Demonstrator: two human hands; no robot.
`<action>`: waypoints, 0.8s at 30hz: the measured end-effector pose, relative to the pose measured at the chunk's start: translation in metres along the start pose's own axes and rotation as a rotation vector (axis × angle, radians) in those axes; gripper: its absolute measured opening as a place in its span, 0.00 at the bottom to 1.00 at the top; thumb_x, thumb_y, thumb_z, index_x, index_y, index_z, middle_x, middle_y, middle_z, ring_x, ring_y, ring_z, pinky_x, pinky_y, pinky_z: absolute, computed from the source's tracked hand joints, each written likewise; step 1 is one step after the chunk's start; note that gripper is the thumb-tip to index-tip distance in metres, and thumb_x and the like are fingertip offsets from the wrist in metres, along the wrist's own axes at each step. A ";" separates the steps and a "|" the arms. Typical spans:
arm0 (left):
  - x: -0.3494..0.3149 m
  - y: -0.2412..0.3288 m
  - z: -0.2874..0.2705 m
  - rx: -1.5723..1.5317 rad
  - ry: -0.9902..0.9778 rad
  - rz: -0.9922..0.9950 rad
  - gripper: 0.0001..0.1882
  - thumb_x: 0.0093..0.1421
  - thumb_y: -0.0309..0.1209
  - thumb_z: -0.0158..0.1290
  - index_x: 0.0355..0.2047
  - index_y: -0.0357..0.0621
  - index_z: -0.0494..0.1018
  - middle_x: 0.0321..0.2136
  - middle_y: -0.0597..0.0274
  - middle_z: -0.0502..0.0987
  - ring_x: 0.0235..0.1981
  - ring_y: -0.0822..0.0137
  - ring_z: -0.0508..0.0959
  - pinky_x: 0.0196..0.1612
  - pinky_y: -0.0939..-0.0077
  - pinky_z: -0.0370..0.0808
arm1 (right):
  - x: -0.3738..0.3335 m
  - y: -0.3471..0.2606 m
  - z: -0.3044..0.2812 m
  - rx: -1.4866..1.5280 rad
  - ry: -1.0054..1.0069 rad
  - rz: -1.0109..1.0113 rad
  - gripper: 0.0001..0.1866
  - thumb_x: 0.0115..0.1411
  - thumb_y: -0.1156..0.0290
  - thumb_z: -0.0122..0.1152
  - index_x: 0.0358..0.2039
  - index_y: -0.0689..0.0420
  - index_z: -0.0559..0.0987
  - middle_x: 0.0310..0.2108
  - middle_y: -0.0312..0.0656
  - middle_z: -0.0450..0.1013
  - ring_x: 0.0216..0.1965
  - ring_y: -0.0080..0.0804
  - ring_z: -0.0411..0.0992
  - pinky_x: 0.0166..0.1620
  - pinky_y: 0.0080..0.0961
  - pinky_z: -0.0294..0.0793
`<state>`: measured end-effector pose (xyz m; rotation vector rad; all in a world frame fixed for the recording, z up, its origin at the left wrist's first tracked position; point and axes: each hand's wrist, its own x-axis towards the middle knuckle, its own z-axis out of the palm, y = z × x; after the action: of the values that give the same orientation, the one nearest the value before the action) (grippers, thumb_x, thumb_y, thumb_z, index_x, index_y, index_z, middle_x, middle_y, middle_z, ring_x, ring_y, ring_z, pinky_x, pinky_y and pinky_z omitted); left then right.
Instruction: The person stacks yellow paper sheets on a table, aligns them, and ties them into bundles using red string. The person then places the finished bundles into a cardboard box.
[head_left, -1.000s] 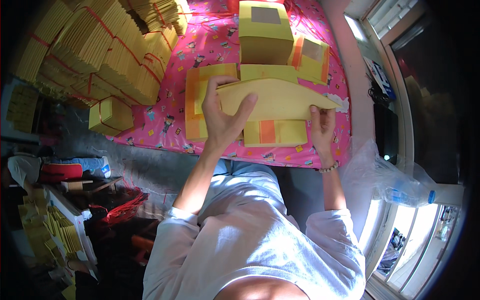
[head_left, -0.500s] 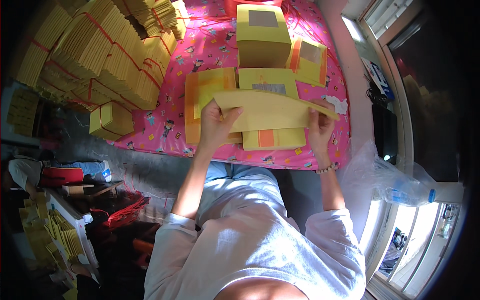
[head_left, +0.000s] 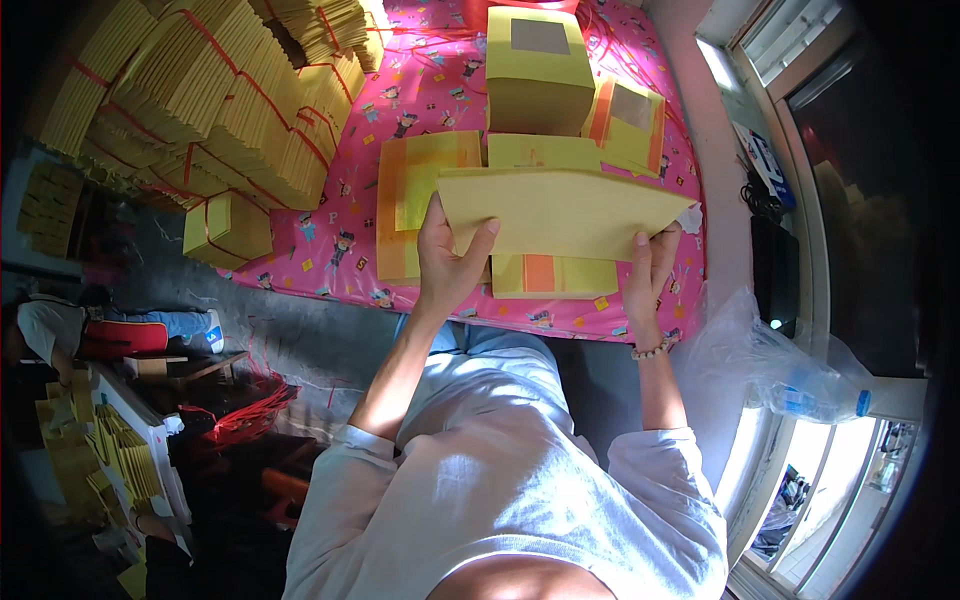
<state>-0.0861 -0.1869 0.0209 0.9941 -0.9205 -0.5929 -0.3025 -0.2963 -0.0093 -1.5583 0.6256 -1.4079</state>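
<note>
A yellow paper sheet (head_left: 560, 212), wide and slightly bowed, hangs tilted above the table in both my hands. My left hand (head_left: 450, 255) pinches its left end, thumb on the near face. At the right end my right hand (head_left: 648, 275) grips it, thumb in front and fingers partly hidden. Whether it is one layer or several I cannot tell. Below it lies a yellow paper stack (head_left: 518, 152) with an orange stripe, partly covered by the sheet. Left of that is another yellow and orange paper piece (head_left: 400, 180).
A tall yellow paper stack (head_left: 540, 85) stands farther back, beside a striped paper piece (head_left: 627, 125). Bundles tied with red cord (head_left: 215, 110) fill the far left of the pink tablecloth (head_left: 345, 215). Bottles in a plastic bag (head_left: 815, 390) are at right; another person (head_left: 50, 330) is at left.
The sheet's broad face has turned more toward me, and it now covers more of the stack beneath. My right hand has moved slightly lower; both hands keep their hold.
</note>
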 end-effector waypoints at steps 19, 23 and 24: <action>0.013 0.009 0.003 0.147 0.134 -0.005 0.12 0.60 0.19 0.51 0.45 0.37 0.67 0.38 0.63 0.74 0.41 0.75 0.73 0.47 0.80 0.69 | 0.022 -0.023 0.010 -0.137 -0.072 0.034 0.09 0.65 0.77 0.52 0.45 0.62 0.68 0.39 0.36 0.70 0.42 0.19 0.67 0.47 0.16 0.65; 0.022 0.014 -0.003 0.079 0.127 -0.040 0.14 0.59 0.19 0.52 0.46 0.37 0.67 0.40 0.63 0.75 0.42 0.74 0.74 0.49 0.79 0.69 | 0.031 -0.033 0.018 0.030 -0.084 0.122 0.12 0.64 0.74 0.55 0.47 0.62 0.70 0.42 0.37 0.73 0.43 0.19 0.69 0.48 0.17 0.67; 0.024 0.016 -0.006 0.038 0.115 -0.058 0.15 0.59 0.20 0.53 0.47 0.37 0.68 0.41 0.62 0.75 0.42 0.74 0.74 0.50 0.79 0.68 | 0.034 -0.038 0.017 0.102 -0.109 0.196 0.14 0.64 0.73 0.57 0.49 0.62 0.70 0.43 0.38 0.73 0.44 0.19 0.69 0.49 0.18 0.68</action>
<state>-0.0685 -0.1953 0.0430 1.0809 -0.8061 -0.5622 -0.2868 -0.3027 0.0416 -1.4420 0.6136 -1.1826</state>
